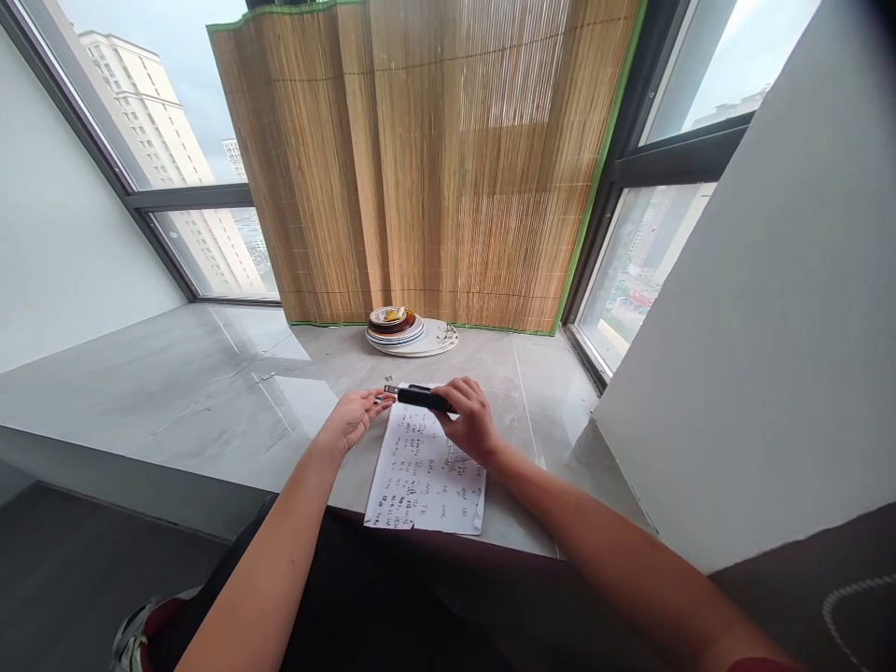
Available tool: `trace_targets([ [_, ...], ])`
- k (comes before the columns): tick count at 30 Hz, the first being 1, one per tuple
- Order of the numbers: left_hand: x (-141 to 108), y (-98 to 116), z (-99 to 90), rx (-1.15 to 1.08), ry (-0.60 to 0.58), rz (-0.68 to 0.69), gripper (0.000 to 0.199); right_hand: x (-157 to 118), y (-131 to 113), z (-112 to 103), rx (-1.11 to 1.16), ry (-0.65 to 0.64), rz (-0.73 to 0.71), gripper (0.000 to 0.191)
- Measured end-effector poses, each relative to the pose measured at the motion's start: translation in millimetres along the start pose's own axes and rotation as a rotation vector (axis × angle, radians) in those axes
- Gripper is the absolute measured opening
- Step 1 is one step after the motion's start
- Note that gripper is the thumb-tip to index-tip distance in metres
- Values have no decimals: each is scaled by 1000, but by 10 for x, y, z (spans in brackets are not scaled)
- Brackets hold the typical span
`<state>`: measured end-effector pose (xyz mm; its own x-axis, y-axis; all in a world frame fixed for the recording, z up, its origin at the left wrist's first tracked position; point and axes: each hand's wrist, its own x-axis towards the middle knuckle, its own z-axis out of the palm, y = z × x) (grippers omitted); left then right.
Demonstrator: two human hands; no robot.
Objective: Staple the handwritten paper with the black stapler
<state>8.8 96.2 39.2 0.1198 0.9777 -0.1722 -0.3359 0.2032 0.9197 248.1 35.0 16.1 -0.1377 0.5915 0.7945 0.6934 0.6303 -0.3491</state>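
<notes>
My right hand (470,415) is wrapped round a black stapler (420,398), held level above the paper with its silvery metal end pointing left. Close to that end, my left hand (354,415) is turned partly palm up. Its fingertips are pinched on something small that I cannot make out. Beneath the stapler lies a white sheet of paper (427,476) covered in handwritten lines, its lower edge at the ledge's front edge. A small silvery piece (388,379) rests on the ledge just beyond my left fingertips.
The grey tiled ledge (210,401) spreads under the window. Toward the back, a stack of plates (396,329) stands against a hanging bamboo blind (434,187). White walls (756,373) close in on both sides, and my dark-clothed lap is below the front edge.
</notes>
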Motion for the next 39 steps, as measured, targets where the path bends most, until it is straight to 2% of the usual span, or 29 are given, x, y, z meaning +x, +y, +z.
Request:
trace_targets([
  [3, 2, 50, -26, 75, 131, 173, 11, -28, 60, 63, 107, -12, 372, 19],
  [5, -7, 91, -27, 109, 160, 278, 4, -57, 115, 73, 162, -105, 506, 22],
  [7, -31, 120, -3, 148, 149, 319, 14, -77, 141, 51, 171, -209, 554, 23],
  [9, -75, 133, 51, 200, 71, 311, 25, -73, 116, 5, 124, -258, 489, 27],
  [12, -171, 124, 169, 325, -138, 312, 36, -28, -1, -66, 44, -155, 257, 34],
  [14, -235, 102, 250, 428, -277, 335, 36, 5, -88, -87, 68, -74, 84, 35],
  [18, -321, 46, 357, 526, -473, 323, 34, 17, -179, -66, 118, -74, -253, 26],
  [20, -345, 25, 387, 512, -523, 315, 34, 6, -187, -52, 98, -74, -335, 22],
  [24, -365, 21, 428, 496, -524, 308, 38, 8, -154, -46, 66, -56, -366, 19],
  [27, -311, 41, 402, 509, -432, 331, 41, 54, -21, -77, 37, -22, -252, 12],
  [30, -136, 67, 255, 598, -161, 486, 31, 104, 261, -156, -46, 26, 35, 15],
  [32, 42, 83, 92, 775, 41, 630, 20, 109, 494, -219, -129, 6, 242, 16],
  [33, 142, 87, 2, 882, 103, 666, 16, 100, 605, -244, -162, -22, 336, 15],
  [36, 435, 78, -246, 1176, 131, 682, 14, 41, 853, -262, -220, -155, 539, 12],
  [39, 640, 24, -386, 1398, 69, 590, 27, -9, 947, -203, -247, -268, 563, 11],
])
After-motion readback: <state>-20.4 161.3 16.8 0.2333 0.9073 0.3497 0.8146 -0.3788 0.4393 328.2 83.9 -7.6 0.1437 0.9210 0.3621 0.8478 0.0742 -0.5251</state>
